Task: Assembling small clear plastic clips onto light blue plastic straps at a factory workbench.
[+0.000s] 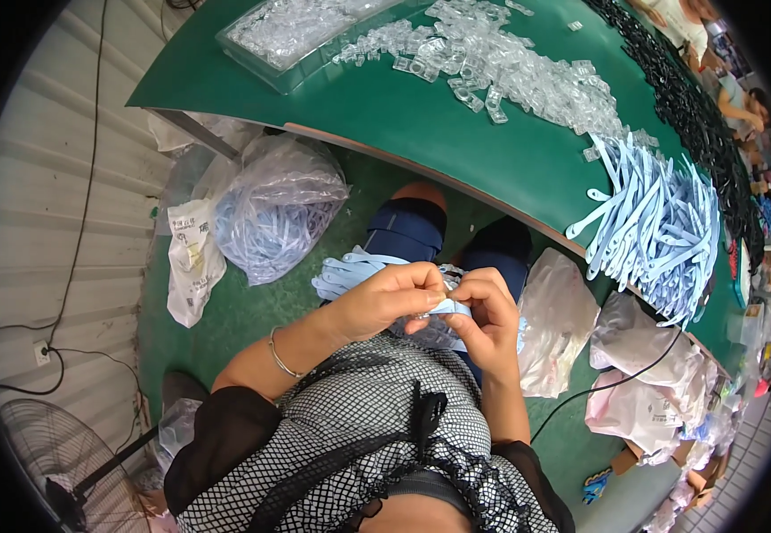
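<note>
Over my lap, both hands are closed and meet at a light blue strap [449,307]. My left hand [394,300] pinches its left end between thumb and fingers. There, something small and shiny shows below the fingertips, too small to name. My right hand [489,318] grips the strap's other side with thumb and forefinger. A bunch of similar light blue straps [350,270] lies across my thighs, left of and beneath my hands. More of these straps lie in a large pile [652,226] at the table's right front edge.
On the green table [385,115] lie a heap of clear plastic pieces [527,75], a clear tray [283,40] of them and a row of black pieces [683,111]. Plastic bags [279,209] and a fan [65,471] stand around me. Other people [741,107] sit far right.
</note>
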`<state>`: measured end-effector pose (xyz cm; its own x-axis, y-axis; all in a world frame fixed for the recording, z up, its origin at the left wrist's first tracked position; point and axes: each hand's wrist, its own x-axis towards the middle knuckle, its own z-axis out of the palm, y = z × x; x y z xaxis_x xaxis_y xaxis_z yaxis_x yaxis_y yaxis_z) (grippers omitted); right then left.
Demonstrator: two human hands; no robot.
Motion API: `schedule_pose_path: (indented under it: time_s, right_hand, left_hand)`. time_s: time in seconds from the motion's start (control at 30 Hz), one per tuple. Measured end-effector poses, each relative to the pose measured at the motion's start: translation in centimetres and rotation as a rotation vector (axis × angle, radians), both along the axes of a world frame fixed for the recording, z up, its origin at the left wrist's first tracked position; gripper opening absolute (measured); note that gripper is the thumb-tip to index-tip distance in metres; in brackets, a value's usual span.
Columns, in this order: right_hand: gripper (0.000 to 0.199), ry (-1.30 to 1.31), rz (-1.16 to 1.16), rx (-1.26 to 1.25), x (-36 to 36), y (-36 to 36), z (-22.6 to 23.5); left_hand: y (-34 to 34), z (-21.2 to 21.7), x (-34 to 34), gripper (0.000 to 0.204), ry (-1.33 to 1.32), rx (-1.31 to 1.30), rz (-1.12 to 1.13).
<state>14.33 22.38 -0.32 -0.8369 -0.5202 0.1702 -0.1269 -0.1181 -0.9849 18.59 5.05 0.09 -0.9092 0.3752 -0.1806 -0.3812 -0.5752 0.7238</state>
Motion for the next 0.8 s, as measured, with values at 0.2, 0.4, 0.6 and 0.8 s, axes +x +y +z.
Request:
schedule_pose_path:
  time_s: [0.2, 0.4, 0.6, 0.8]
  right_hand:
    - [0.028, 0.148, 0.080, 0.072, -0.1, 0.1, -0.6]
    - [0.028, -0.098, 0.069, -0.122, 0.2, -0.4, -0.4]
    - [0.027, 0.297, 0.046, 0.092, -0.4, -0.5, -0.2]
    - [0.029, 0.225, -0.001, 0.043, -0.4, 0.4, 0.2]
  left_hand:
    - [-0.3, 0.5, 0.3, 0.011, 0.029, -0.179, -0.041]
    - [-0.2, 0.2, 0.6, 0.011, 0.035, -0.032, -0.005]
    - [0.2, 0.3, 0.8, 0.012, 0.042, -0.149, 0.052]
    - [0.7, 0.5, 0.7, 0.012, -0.067, 0.085, 0.076]
